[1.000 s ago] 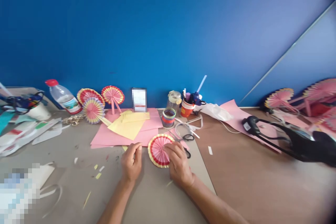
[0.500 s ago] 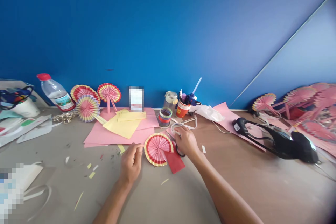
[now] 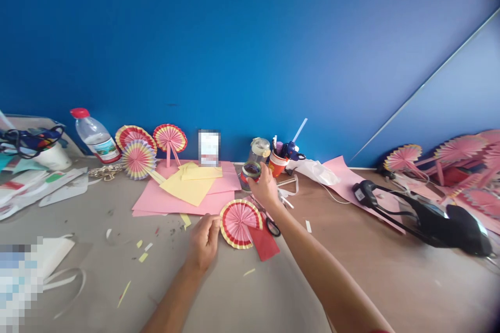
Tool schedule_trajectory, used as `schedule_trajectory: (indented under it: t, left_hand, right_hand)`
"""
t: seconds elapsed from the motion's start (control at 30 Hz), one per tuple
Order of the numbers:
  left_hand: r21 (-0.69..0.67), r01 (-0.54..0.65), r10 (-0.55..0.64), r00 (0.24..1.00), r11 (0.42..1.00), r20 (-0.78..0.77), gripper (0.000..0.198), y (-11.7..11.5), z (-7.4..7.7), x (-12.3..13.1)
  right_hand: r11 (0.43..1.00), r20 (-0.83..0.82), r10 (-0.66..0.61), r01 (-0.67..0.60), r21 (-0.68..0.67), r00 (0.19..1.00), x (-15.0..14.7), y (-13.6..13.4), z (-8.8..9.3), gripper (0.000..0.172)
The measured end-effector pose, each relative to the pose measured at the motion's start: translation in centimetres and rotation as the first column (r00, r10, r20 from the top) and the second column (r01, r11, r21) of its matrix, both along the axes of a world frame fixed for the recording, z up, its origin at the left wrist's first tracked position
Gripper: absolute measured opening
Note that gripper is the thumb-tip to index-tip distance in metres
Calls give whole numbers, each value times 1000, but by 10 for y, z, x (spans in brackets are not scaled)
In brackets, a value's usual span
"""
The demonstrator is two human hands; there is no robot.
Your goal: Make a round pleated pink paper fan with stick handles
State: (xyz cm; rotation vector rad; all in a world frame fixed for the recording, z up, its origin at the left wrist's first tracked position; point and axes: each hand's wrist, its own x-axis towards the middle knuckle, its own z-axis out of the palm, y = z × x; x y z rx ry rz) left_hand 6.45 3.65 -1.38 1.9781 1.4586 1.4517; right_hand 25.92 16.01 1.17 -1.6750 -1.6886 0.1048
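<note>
My left hand (image 3: 205, 242) lies on the grey table (image 3: 219, 296), its fingers pinched on the left edge of a pleated round paper fan (image 3: 238, 222) in pink, red and yellow. A red paper piece (image 3: 266, 243) lies under the fan's right side. My right hand (image 3: 264, 186) is stretched out to the back, its fingers curled round a small stack of coloured tape rolls (image 3: 249, 170). Black-handled scissors (image 3: 271, 226) lie just right of the fan, under my forearm.
Pink sheets (image 3: 172, 202) and yellow sheets (image 3: 187, 186) lie behind the fan. Finished fans (image 3: 138, 158), a water bottle (image 3: 96, 138), a jar (image 3: 260, 148) and an orange cup (image 3: 278, 163) line the blue wall. A black glue gun (image 3: 422, 213) and more pink fans (image 3: 461, 150) lie at right.
My right hand left the fan, passed over the scissors and reached back to the tape rolls. The red paper under the fan came into sight. My left hand stayed at the fan's edge.
</note>
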Motion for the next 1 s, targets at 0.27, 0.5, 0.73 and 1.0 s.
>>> schedule_trajectory:
  t: [0.27, 0.5, 0.73, 1.0]
  left_hand:
    - [38, 21, -21, 1000, 999, -4, 23, -1, 3, 1]
    - [22, 27, -27, 1000, 999, -4, 22, -1, 2, 2]
    - [37, 33, -33, 999, 999, -4, 19, 2, 0, 4]
    - [-52, -24, 21, 998, 998, -65, 19, 6, -6, 1]
  right_hand:
    - [999, 41, 8, -10, 39, 999, 0, 11, -7, 64]
    - [989, -150, -4, 26, 147, 989, 3, -17, -10, 48]
    - [952, 17, 304, -303, -50, 952, 12, -62, 1, 20]
    - [877, 224, 467, -417, -237, 855, -5, -90, 3, 23]
